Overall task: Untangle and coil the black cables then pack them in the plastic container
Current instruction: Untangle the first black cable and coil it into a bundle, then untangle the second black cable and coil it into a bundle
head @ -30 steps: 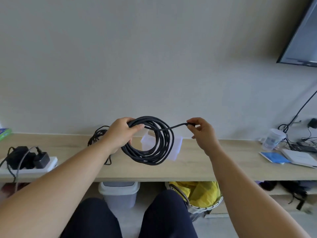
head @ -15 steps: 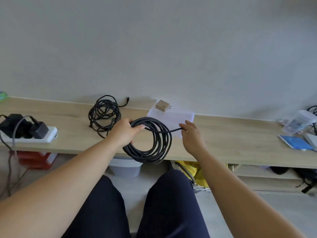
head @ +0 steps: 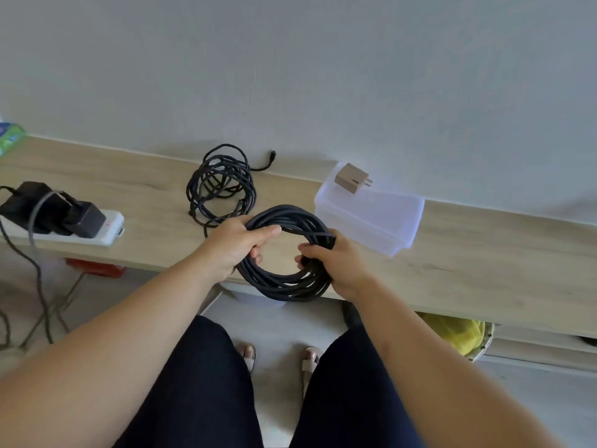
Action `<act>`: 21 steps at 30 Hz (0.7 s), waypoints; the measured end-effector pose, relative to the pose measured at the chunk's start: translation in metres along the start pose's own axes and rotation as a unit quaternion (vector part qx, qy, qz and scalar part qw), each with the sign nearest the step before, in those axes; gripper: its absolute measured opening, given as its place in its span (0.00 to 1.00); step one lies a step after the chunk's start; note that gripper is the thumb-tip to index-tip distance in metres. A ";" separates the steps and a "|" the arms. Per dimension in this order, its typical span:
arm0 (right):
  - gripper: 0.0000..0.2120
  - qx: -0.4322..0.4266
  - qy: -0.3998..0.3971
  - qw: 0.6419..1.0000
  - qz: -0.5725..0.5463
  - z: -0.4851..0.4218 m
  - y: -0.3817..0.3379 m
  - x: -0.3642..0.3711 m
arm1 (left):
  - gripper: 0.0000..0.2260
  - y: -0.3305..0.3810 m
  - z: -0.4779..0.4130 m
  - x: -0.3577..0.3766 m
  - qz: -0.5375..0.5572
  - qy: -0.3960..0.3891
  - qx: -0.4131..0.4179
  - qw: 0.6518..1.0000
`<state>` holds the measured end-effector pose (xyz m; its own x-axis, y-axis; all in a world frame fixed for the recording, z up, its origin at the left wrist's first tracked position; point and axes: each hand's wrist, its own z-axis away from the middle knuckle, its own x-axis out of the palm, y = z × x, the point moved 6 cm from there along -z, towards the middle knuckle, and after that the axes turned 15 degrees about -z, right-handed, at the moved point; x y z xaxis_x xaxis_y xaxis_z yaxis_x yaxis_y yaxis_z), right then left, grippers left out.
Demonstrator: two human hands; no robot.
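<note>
A thick coil of black cable (head: 284,284) hangs over the front edge of the wooden shelf (head: 468,263). My left hand (head: 237,245) grips the coil's left side and my right hand (head: 336,265) grips its right side. Behind my left hand a second black cable (head: 221,184) lies on the shelf in a loose tangle, one plug end pointing toward the wall. The clear plastic container (head: 370,215) stands to the right of the coil, with a small beige plug adapter (head: 352,178) on top of it.
A white power strip (head: 106,229) with black adapters and trailing wires lies at the left of the shelf. A green packet (head: 9,137) sits at the far left. Under the shelf are a bin with a yellow bag (head: 458,334) and a red item (head: 93,268). My legs are below.
My right hand has let go of the free cable end and closed on the coil's right side. The view has tilted down, so the shelf, tangle and container show more fully.
</note>
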<state>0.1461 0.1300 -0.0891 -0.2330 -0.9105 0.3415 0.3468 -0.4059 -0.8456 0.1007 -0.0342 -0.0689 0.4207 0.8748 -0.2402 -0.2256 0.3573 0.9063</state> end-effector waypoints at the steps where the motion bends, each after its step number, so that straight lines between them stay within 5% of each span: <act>1: 0.13 0.016 0.007 1.000 0.000 -0.007 0.005 -0.001 | 0.05 -0.007 -0.009 -0.001 -0.022 0.015 -0.012 1.000; 5: 0.07 0.044 0.064 0.997 0.004 -0.041 0.023 -0.015 | 0.14 -0.034 -0.052 0.002 -0.085 0.069 -0.079 0.991; 9: 0.12 0.031 0.140 0.989 -0.032 -0.074 0.031 -0.032 | 0.19 -0.044 -0.094 0.007 -0.048 0.084 -0.075 0.992; 11: 0.13 0.028 0.182 0.983 -0.017 -0.088 0.038 -0.038 | 0.20 -0.046 -0.109 0.009 -0.111 0.095 -0.067 0.987; 16: 0.15 0.028 0.246 0.969 0.010 -0.110 0.053 -0.034 | 0.24 -0.049 -0.124 0.011 -0.331 0.157 0.011 0.930; 21: 0.12 -0.009 0.271 0.958 0.089 -0.115 0.052 -0.037 | 0.39 -0.070 -0.117 0.031 -0.513 0.099 0.069 0.850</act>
<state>0.0685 0.1518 -0.1924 -0.6116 -0.7883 -0.0678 0.4104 -0.2428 -0.8790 0.0270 0.0067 -0.1802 0.1743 0.1683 -0.9702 0.2829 0.9352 0.2130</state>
